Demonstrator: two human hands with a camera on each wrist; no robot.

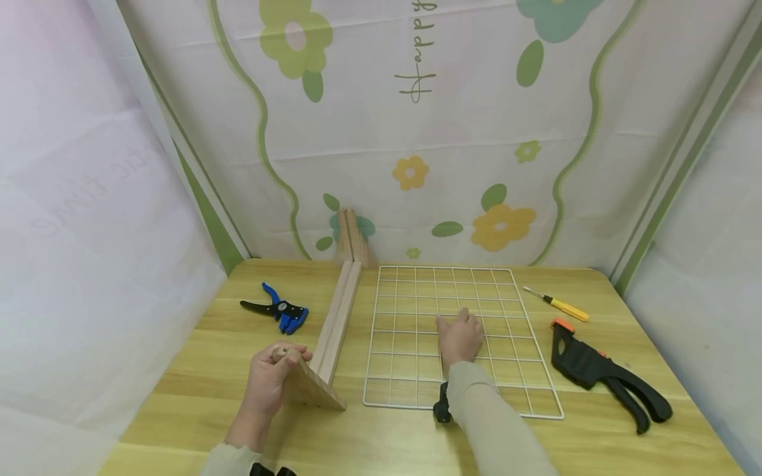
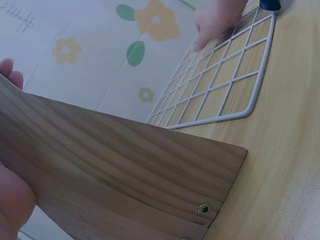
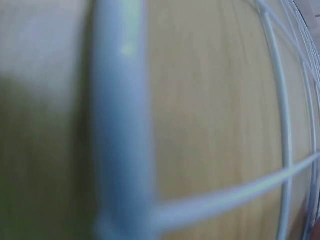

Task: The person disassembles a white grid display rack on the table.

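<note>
A wooden frame (image 1: 337, 317) of long rails joins two upright end boards; its far board (image 1: 352, 238) stands by the curtain. My left hand (image 1: 268, 380) grips the top of the near end board (image 2: 130, 165), thumb on one side and fingers on the other. Screw heads (image 2: 204, 209) show low on that board. To the right, a white wire grid (image 1: 411, 367) lies on the table. My right hand (image 1: 461, 338) is over its middle, with bent fingers holding its wires; the fingertips are partly hidden. In the right wrist view, the grid's bars (image 3: 122, 120) appear very close.
Blue and black wire strippers (image 1: 280, 309) lie left of the frame. Right of the grid are a yellow-handled screwdriver (image 1: 565, 308) and a black clamp-like tool with orange pads (image 1: 595, 370). A flowered curtain (image 1: 411, 132) closes off the table's back edge.
</note>
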